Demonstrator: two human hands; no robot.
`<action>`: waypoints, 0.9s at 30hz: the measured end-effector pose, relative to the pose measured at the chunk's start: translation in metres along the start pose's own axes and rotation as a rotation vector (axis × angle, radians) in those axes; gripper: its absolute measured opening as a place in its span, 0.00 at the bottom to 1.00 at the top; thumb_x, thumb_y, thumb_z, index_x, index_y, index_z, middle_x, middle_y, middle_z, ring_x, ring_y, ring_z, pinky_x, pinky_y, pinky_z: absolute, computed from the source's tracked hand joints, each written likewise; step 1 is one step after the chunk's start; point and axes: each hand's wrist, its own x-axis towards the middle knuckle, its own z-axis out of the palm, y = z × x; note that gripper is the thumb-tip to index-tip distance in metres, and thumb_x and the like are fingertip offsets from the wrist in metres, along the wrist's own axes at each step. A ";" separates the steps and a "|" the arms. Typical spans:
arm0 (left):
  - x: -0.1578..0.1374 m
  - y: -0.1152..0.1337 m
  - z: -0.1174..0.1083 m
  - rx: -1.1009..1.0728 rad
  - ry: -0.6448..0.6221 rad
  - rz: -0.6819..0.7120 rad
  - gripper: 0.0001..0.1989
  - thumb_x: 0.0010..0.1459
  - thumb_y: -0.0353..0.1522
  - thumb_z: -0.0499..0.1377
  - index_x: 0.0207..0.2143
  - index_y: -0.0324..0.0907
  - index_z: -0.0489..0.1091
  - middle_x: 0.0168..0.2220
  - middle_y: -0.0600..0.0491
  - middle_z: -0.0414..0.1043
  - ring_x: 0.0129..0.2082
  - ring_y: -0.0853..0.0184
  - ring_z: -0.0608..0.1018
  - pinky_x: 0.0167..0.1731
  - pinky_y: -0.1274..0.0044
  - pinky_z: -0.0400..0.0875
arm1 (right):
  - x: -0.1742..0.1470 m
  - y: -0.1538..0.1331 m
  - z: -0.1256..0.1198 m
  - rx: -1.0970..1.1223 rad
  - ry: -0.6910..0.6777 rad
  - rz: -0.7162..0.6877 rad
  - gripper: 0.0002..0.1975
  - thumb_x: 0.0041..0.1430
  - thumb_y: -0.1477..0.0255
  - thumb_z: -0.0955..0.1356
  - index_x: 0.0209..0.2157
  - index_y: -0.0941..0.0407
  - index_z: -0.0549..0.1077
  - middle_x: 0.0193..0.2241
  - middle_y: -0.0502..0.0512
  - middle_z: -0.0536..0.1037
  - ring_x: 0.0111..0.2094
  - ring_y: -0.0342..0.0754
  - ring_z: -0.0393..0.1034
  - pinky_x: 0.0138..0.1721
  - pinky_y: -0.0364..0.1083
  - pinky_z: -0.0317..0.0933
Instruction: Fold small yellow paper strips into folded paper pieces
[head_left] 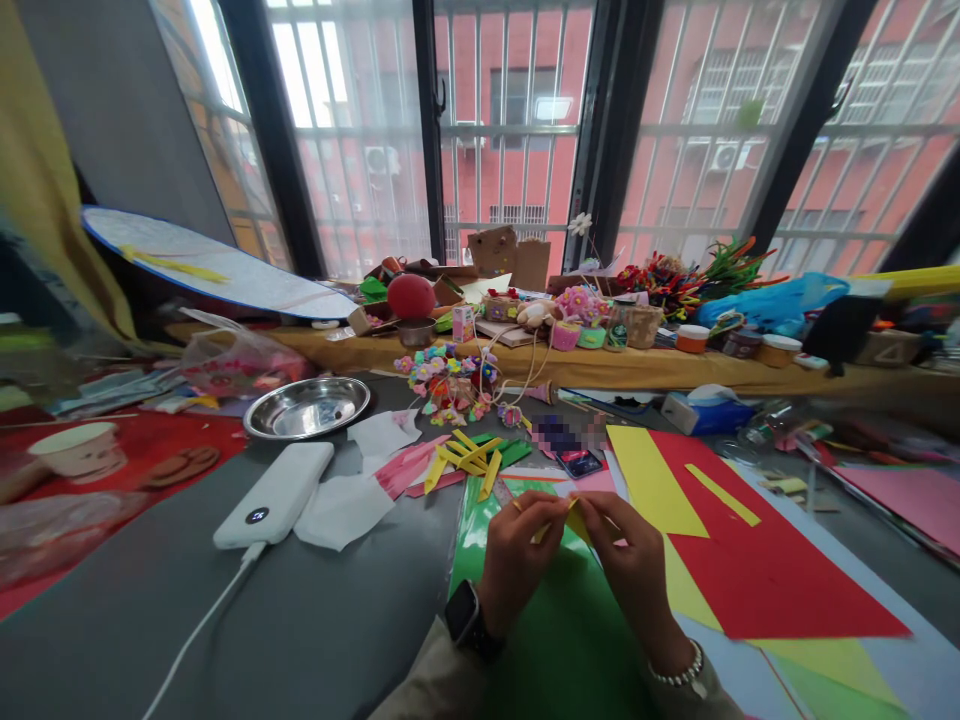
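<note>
Both my hands meet above a green sheet (pixel 566 640) on the table, pinching a small yellow paper strip (pixel 576 522) between them. My left hand (pixel 523 550), with a dark watch at the wrist, is closed on the strip's left end. From the other side my right hand (pixel 630 552), wearing a bead bracelet, grips it with thumb and fingers. The fingers hide much of the strip. Just beyond lies a pile of folded yellow paper pieces (pixel 469 455). To the right a flat yellow strip (pixel 721 494) rests on red paper (pixel 787 560), beside yellow paper (pixel 656 480).
A white power bank (pixel 276 495) with a cable sits left, near a metal plate (pixel 307 408) and white paper scraps (pixel 345 508). A phone (pixel 577 460) lies beyond my hands. Colourful flower crafts (pixel 446 380) stand farther back, below a crowded window ledge (pixel 487 345).
</note>
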 end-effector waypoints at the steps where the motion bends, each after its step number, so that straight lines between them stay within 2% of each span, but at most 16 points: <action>1: 0.000 0.001 0.000 0.009 -0.006 -0.016 0.04 0.48 0.26 0.53 0.27 0.40 0.67 0.26 0.52 0.69 0.27 0.72 0.71 0.28 0.81 0.67 | 0.000 0.000 0.000 -0.002 0.004 0.002 0.07 0.51 0.71 0.61 0.28 0.56 0.69 0.27 0.51 0.72 0.30 0.44 0.67 0.30 0.41 0.62; 8: -0.001 0.001 0.003 0.115 -0.054 -0.097 0.05 0.50 0.29 0.52 0.29 0.40 0.67 0.26 0.53 0.69 0.26 0.72 0.71 0.26 0.81 0.66 | 0.000 0.006 0.001 -0.014 -0.051 -0.084 0.06 0.51 0.73 0.62 0.31 0.55 0.69 0.29 0.51 0.72 0.32 0.44 0.67 0.34 0.42 0.62; 15: -0.002 0.001 0.002 0.093 -0.029 -0.077 0.05 0.49 0.28 0.52 0.27 0.40 0.68 0.25 0.53 0.69 0.25 0.73 0.71 0.26 0.82 0.66 | -0.003 0.006 0.002 0.020 -0.017 -0.022 0.06 0.50 0.71 0.62 0.29 0.56 0.69 0.28 0.53 0.73 0.31 0.46 0.67 0.32 0.43 0.64; 27: -0.003 0.000 0.002 0.039 0.010 -0.019 0.05 0.49 0.27 0.53 0.28 0.41 0.68 0.26 0.53 0.70 0.26 0.73 0.71 0.27 0.82 0.67 | -0.001 -0.004 -0.001 0.040 -0.011 -0.012 0.07 0.50 0.70 0.62 0.27 0.56 0.70 0.26 0.53 0.73 0.29 0.46 0.68 0.29 0.42 0.64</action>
